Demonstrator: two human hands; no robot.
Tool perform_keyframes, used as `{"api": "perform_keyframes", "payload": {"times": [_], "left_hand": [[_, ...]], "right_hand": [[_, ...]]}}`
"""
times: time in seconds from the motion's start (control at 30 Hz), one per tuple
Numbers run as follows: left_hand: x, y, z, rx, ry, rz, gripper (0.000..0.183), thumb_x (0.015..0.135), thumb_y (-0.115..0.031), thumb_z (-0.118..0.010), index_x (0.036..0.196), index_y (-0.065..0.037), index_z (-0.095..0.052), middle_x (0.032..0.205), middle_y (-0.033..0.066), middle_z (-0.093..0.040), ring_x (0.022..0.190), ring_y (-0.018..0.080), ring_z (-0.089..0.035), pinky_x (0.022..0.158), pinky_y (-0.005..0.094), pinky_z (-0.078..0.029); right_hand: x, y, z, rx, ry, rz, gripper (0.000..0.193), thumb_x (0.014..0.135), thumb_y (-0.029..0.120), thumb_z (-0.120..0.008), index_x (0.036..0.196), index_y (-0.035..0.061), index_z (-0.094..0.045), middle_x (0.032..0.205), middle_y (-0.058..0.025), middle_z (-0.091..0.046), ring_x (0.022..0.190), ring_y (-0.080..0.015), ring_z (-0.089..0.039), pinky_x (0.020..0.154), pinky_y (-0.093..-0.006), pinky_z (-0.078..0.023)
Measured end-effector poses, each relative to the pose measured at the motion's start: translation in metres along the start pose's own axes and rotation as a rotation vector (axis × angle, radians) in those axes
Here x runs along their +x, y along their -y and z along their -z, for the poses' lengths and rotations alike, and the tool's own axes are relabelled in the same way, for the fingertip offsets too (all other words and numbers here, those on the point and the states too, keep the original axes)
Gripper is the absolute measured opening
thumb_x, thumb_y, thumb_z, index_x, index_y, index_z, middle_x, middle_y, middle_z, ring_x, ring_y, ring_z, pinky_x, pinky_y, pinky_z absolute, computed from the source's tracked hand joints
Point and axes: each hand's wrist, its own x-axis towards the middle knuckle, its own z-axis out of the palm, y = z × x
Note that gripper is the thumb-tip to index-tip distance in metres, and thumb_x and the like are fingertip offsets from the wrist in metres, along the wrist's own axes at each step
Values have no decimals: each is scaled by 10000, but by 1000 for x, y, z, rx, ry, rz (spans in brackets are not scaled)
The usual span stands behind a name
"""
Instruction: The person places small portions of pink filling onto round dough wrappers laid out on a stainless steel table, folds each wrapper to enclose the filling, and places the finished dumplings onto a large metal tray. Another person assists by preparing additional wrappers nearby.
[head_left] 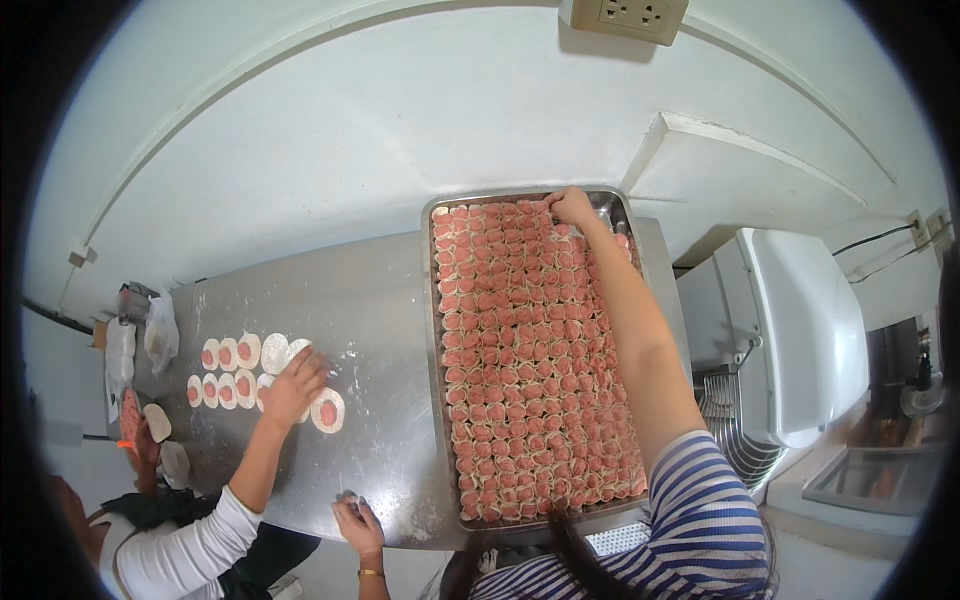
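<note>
A large metal tray [432, 330] holds tight rows of open-topped dumplings [525, 370], pale wrappers with pink filling showing. My right arm, in a blue-and-white striped sleeve, stretches across the tray's right side. At the far right corner, my right hand [573, 206] has its fingers closed low against the dumplings; what is between them is hidden. My left hand [358, 524], wearing a bracelet, is at the table's near edge, left of the tray. Its fingers are curled together, and I cannot make out whether something small is in them.
On the left, a co-worker's hand [292, 386] is over round wrappers [328, 411], several topped with pink filling. Their other hand is by a container of pink filling [130, 414]. The steel table [385, 290] meets a white wall. A white appliance [805, 335] stands right of the tray.
</note>
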Motion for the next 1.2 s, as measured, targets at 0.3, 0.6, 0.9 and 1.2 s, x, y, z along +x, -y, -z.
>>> {"api": "perform_keyframes", "payload": {"times": [0.3, 0.6, 0.9, 1.2], "left_hand": [[-1, 7, -3, -19, -19, -5, 135, 831, -85, -508, 943, -17, -478, 893, 141, -459, 759, 291, -493, 678, 380, -419], [-1, 6, -3, -22, -31, -21, 129, 813, -68, -510, 928, -19, -477, 873, 143, -450, 759, 305, -484, 673, 391, -408], [-1, 7, -3, -23, -49, -25, 108, 841, -89, -526, 924, -35, -485, 878, 144, -473, 745, 302, -506, 667, 393, -423], [-2, 8, 2, -36, -32, 22, 107, 840, -95, -528, 907, -22, -489, 899, 147, -486, 767, 309, -533, 685, 395, -444]], "right_hand": [[1, -2, 6, -14, 15, -123, 192, 714, 70, -596, 857, 52, -723, 758, -118, -682, 700, -203, -645, 655, -313, -502], [7, -9, -4, 50, -26, -169, 213, 737, 192, -604, 856, 56, -717, 829, -185, -680, 806, -327, -667, 746, -364, -523], [21, -12, -5, -72, -28, -238, 218, 717, 166, -600, 852, 18, -685, 908, -221, -665, 900, -358, -642, 797, -400, -503], [10, -1, -7, -82, -1, -219, 242, 707, 200, -647, 864, 20, -687, 934, -221, -668, 930, -354, -642, 827, -406, -499]]}}
